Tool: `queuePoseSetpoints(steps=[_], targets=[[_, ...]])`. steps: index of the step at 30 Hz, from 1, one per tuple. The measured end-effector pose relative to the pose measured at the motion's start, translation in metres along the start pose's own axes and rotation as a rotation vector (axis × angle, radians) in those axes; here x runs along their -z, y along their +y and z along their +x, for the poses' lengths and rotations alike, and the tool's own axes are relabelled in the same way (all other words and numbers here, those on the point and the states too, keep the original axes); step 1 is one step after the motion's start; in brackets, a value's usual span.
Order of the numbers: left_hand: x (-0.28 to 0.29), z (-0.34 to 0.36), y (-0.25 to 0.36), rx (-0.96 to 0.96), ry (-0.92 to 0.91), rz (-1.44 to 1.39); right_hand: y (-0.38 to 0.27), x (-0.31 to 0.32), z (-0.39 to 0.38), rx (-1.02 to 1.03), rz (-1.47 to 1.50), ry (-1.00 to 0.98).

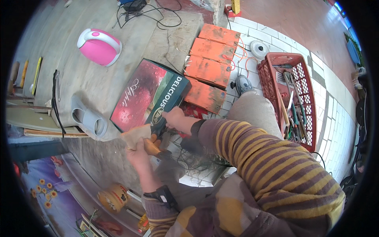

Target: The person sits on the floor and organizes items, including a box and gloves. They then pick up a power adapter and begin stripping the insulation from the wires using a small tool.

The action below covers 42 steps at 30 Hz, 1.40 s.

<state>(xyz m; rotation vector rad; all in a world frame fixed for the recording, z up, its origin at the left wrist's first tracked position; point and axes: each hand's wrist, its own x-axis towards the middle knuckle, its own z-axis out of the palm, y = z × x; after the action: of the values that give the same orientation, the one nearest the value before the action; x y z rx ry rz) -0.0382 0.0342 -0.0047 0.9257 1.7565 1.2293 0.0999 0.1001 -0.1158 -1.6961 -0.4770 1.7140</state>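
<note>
My left hand (139,155) pinches a tan and orange piece (137,134) that looks like a work glove, beside the near corner of a fruit carton (136,94). The carton has red apple pictures on top and a dark green side. Against that green side is my right hand (173,117), its fingers curled. What they hold, if anything, is hidden. A grey slipper (89,116) lies left of the carton. On the carton's right stand several worn orange battery-like blocks (207,71) in a row, with thin wires running from them.
A pink and white kettle (100,47) stands beyond the carton. At right, a red plastic crate (272,59) holds hand tools. Black cables (158,17) lie at the far edge, and more wires (193,158) tangle between my legs. A bucket-like tub (112,197) sits at lower left.
</note>
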Motion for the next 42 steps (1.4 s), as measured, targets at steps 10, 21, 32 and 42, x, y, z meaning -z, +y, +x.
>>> queuePoseSetpoints(steps=[10,21,32,42], targets=[[-0.017,0.011,-0.008,-0.037,-0.013,0.255,-0.028,0.056,-0.007,0.131,-0.957,-0.992],[-0.030,0.003,0.042,-0.111,0.010,-0.039,-0.147,0.105,0.173,0.547,-1.024,0.202],[-0.011,0.046,0.037,-0.520,0.139,0.292,-0.140,0.085,0.222,0.567,-0.977,0.294],[-0.015,0.069,0.010,-0.343,-0.369,0.957,-0.147,0.080,0.195,0.689,-1.359,0.083]])
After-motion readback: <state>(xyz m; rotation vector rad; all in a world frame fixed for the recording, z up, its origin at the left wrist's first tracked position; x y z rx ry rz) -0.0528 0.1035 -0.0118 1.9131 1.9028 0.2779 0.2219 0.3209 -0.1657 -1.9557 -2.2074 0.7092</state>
